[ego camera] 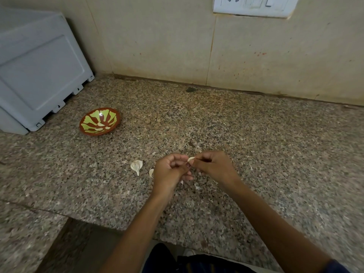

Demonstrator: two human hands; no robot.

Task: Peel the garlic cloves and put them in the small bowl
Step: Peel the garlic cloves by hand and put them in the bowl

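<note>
Peeling a garlic clove above the counter.
I am seeing both hands, left hand and right hand, pinching it between their fingers; the small bowl is sitting far left of them.

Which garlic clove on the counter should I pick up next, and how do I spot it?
Start at the grey box on the granite counter, then go past the red-and-green bowl toward the hands. The unpeeled clove lies alone left of the left hand; it is bigger than the skin scraps nearby.
</note>
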